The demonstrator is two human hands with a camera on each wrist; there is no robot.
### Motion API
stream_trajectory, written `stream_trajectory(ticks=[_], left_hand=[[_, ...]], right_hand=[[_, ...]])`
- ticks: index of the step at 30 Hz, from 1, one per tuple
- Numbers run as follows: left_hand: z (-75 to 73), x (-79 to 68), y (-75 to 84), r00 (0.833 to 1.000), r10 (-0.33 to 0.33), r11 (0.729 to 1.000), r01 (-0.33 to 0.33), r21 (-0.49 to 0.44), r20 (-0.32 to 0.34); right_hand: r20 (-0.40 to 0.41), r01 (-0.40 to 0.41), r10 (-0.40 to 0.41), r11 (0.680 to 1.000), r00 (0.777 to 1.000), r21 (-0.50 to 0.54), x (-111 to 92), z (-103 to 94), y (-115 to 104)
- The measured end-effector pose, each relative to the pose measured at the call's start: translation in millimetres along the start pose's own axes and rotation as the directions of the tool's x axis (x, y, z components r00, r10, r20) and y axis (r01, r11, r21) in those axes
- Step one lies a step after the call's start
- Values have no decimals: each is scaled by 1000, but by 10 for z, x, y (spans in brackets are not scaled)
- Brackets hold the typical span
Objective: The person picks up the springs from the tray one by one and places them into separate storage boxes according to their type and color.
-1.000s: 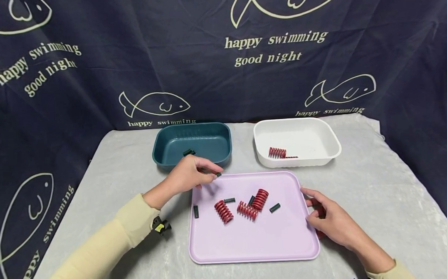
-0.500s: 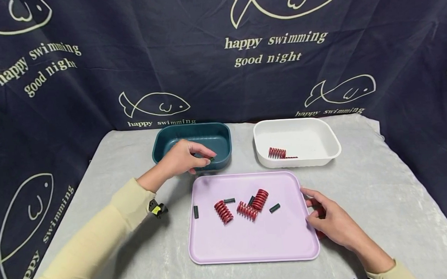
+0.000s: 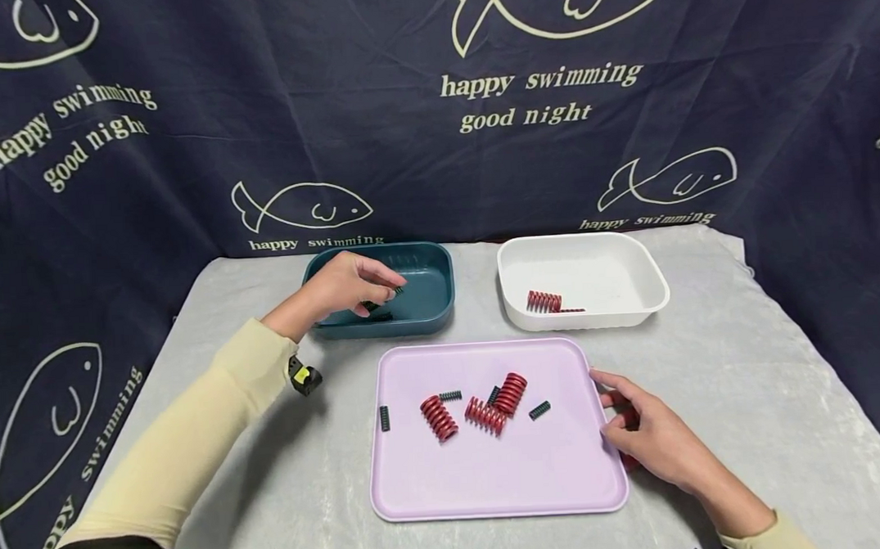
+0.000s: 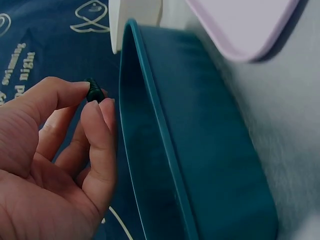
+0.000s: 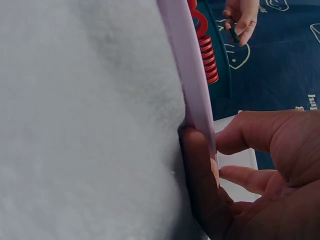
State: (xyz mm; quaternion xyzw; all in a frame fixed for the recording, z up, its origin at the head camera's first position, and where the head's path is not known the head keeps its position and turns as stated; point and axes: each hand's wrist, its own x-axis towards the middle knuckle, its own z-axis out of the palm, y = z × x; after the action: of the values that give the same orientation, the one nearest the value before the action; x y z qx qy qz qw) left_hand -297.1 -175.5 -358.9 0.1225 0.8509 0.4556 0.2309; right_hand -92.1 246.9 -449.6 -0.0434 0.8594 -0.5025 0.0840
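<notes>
Navy fabric (image 3: 546, 167) backs the tabletop (image 3: 746, 351), near whose far edge the left hand (image 3: 343, 287) pinches a green spring (image 4: 94, 91) in a narrow grip above the teal bin (image 3: 391, 329), the right hand (image 3: 657, 441) grasping the lilac tray (image 3: 504, 478).

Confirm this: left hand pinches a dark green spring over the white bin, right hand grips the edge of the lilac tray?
Wrong bin: the head view shows the left hand pinching the dark green spring over the teal bin. The right hand does grip the edge of the lilac tray.

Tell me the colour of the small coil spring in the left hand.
The small coil spring is dark green; the left wrist view shows it best.
</notes>
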Motion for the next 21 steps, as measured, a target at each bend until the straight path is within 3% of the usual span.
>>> stream_trajectory(ticks=[7,21], left_hand=[[-145,124,-21,1000,0,1000,1,-6,25],[-355,351,-45,997,-15,991,6,131,71]], right_hand=[[-5,5,-5,1000,1000,-1,-2,7,7],[3,-16,16,1000,1000,3,-1,-5,1]])
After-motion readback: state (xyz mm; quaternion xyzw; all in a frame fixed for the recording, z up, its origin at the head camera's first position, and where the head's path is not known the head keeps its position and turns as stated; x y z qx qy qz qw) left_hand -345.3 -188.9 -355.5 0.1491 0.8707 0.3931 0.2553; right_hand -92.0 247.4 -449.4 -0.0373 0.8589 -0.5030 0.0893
